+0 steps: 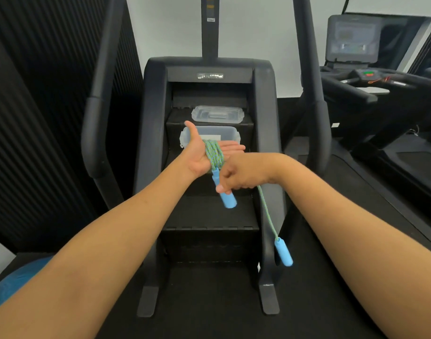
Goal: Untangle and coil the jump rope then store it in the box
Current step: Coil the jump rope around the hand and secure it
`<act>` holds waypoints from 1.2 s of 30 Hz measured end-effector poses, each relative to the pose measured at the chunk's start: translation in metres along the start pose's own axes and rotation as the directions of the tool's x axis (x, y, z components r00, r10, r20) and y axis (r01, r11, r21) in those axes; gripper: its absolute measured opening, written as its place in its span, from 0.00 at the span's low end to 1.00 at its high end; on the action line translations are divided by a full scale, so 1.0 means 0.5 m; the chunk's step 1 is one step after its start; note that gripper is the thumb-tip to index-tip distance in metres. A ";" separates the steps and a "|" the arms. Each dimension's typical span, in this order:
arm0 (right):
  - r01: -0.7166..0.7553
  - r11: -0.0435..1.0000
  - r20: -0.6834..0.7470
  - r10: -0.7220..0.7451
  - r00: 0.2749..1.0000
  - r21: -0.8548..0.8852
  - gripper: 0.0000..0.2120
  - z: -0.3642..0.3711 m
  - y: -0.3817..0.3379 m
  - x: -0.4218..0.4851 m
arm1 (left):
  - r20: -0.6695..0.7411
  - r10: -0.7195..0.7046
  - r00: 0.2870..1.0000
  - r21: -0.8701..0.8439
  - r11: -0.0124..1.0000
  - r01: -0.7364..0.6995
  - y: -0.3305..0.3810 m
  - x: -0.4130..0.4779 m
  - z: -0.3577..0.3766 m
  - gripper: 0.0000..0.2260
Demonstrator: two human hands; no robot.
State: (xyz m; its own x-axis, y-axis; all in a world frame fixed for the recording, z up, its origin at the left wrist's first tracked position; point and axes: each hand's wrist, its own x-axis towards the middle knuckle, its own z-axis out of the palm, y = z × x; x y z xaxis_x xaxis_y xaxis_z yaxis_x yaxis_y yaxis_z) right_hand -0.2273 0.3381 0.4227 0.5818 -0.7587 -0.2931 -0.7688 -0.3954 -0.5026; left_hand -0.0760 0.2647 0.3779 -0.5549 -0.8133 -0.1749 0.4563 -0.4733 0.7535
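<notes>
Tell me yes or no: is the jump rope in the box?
No, the jump rope is wound round the left hand, outside the box.

I see rope (213,152), green-blue cord, mostly coiled round my L hand (197,159). Blue handle (226,198) hangs just below palm; 2nd handle (284,253) dangles lower on loose strand. Clear box (230,133) open behind; lid (218,113) apart, further back.

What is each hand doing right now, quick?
Left hand: open, fingers straight, jump rope coiled around its palm.
Right hand: closed on the rope's free strand; the dangling blue handle hangs below.
</notes>
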 end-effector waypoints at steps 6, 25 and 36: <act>-0.012 1.000 0.053 0.013 0.999 -0.015 0.13 0.034 0.018 -0.006 | 0.179 0.013 0.984 -0.072 0.997 0.000 0.009 -0.001 0.001 0.64; 0.092 0.995 -0.297 -0.076 0.952 0.042 0.16 -0.154 0.032 -0.036 | 0.528 -0.484 0.698 0.496 0.843 0.209 0.003 -0.067 0.047 0.66; 0.192 0.708 -0.446 0.191 0.874 0.680 0.12 0.113 0.104 0.093 | 0.409 -0.001 0.912 0.147 0.987 -0.065 0.053 -0.023 0.047 0.58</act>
State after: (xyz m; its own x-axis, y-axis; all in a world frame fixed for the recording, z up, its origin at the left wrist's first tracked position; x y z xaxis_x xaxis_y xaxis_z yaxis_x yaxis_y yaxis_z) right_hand -0.2251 0.3114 0.3369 0.2436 -0.9698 0.0104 -0.2524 -0.0737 -0.9648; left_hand -0.0739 0.2698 0.4149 -0.7914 -0.6031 0.0993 0.3844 -0.3647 0.8481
